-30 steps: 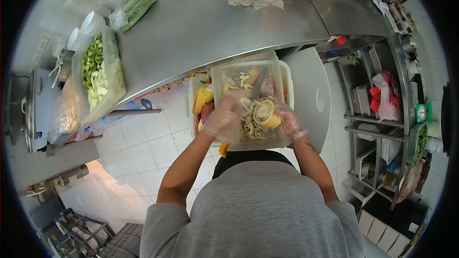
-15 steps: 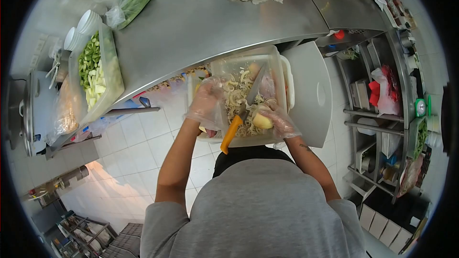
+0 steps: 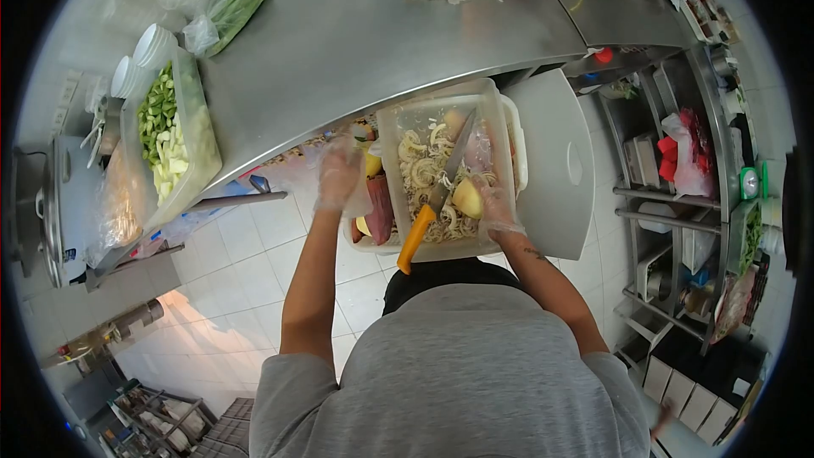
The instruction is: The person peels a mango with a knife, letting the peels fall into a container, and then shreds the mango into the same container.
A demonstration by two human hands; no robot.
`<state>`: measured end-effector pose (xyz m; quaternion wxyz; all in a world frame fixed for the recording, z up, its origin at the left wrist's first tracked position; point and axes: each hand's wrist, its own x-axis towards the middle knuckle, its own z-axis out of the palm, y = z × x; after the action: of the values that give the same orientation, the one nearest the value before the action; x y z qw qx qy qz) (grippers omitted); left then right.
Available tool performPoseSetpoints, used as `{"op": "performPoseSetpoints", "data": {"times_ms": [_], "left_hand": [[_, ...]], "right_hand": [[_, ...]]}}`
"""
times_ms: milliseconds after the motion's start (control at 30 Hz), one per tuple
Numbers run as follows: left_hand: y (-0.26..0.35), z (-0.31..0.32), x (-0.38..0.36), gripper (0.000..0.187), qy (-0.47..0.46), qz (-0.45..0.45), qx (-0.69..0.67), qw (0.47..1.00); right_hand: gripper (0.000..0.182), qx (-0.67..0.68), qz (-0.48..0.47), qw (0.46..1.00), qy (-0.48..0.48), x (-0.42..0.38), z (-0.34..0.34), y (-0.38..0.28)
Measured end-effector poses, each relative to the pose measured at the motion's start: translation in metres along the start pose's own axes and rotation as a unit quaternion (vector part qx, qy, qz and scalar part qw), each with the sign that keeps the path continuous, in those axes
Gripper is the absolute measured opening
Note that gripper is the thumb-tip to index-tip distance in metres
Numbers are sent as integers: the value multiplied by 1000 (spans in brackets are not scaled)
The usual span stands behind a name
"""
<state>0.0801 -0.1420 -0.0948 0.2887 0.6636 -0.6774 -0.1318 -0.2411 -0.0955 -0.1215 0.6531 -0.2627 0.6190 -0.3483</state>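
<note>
clear tub [image 3: 458, 251] of pale shreds [image 3: 417, 171], likely between cuts; further handling calls for fingers clear of the blade
left hand [image 3: 341, 171] outside the tub, too blurred to tell its grip; right hand [image 3: 496, 203] curled; knife [image 3: 415, 239] lying loose on the shreds; yellow piece [image 3: 467, 198] in the right hand's grasp, over the tub. since the earlier frame, the left hand has shifted outward, baring purple produce [image 3: 381, 212].

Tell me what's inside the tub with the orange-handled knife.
The tub holds pale sliced pieces, with the knife lying across them and its handle over the near rim. The right hand holds a yellowish chunk there. Anything beneath the slices is hidden.
</note>
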Motion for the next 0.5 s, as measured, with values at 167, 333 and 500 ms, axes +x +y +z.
{"op": "performPoseSetpoints", "data": {"times_ms": [167, 333, 500], "left_hand": [[102, 13, -30, 27, -269, 36, 50, 961], [113, 47, -43, 24, -382, 5, 60, 922], [87, 8, 4, 31, -238, 149, 120, 952]], "right_hand": [[51, 12, -17, 1000, 9, 2, 1, 5], [57, 229, 58, 971, -33, 1, 8, -21], [48, 364, 55, 928, -60, -1, 9, -22]]}}
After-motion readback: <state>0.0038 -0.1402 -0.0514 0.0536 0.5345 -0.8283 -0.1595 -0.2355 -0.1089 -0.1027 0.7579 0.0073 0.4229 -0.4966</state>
